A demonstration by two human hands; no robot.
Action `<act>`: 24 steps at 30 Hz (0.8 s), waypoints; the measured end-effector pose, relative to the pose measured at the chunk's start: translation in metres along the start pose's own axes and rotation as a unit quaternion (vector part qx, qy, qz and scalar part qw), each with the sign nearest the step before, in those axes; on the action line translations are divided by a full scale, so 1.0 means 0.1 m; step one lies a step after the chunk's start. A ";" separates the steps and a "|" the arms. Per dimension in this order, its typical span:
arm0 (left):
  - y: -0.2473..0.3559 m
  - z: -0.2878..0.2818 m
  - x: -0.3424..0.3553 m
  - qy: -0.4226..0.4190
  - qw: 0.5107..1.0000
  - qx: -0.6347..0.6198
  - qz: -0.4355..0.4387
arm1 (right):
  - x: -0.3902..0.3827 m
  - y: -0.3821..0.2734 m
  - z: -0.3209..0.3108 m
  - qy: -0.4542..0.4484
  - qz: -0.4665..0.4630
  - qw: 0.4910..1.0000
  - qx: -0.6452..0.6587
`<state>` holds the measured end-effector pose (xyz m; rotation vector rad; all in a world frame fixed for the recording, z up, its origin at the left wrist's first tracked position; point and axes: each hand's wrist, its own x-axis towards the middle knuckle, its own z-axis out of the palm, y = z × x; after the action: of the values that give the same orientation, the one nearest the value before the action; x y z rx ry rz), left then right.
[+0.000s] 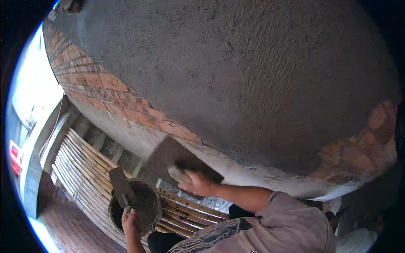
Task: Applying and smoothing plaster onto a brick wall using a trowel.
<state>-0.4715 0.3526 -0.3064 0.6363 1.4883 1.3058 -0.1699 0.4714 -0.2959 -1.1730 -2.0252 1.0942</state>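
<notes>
My right hand is closed round the handle of a flat rectangular plastering float, its board coated grey. The float is raised in front of the lower wall, below the wet grey plaster. Lower left, my left hand grips the handle of a trowel, whose blade points up and away. Beneath that blade stands a dark round bucket; grey mortar appears to coat its inside. The trowel overlaps the bucket's opening, and I cannot tell whether they touch.
Bare red brick borders the plaster along its lower left, with more brick at the right. A pale band runs under it. Bamboo poles form a platform beneath the bucket. Steps lie beyond the poles.
</notes>
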 end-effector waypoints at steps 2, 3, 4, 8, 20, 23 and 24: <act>-0.05 -0.12 0.00 0.017 1.000 -0.004 -0.020 | -0.18 0.20 0.19 -0.028 0.035 0.998 0.033; -0.11 -0.22 0.02 0.028 0.999 0.020 -0.022 | -0.25 0.25 0.24 -0.035 0.031 0.999 0.018; -0.16 -0.31 0.04 0.037 0.998 0.044 -0.023 | -0.31 0.28 0.27 -0.042 0.026 0.999 0.003; -0.25 -0.40 0.02 0.043 0.997 0.062 -0.032 | -0.37 0.33 0.39 -0.039 0.022 0.999 -0.027; -0.57 -1.17 0.40 0.054 0.958 0.280 -0.032 | -0.16 0.39 0.90 -0.038 0.104 0.990 0.088; -0.90 -1.69 0.26 0.079 0.947 0.309 -0.031 | -0.44 0.43 1.34 -0.028 0.223 0.952 0.208; -1.24 -2.08 0.23 0.085 0.936 0.336 -0.070 | -0.55 0.32 1.49 -0.022 0.250 0.947 0.202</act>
<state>-0.6409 0.2551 -0.4509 0.8412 2.1046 0.7349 -0.2452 0.3764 -0.4036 -1.4784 -1.4525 1.6934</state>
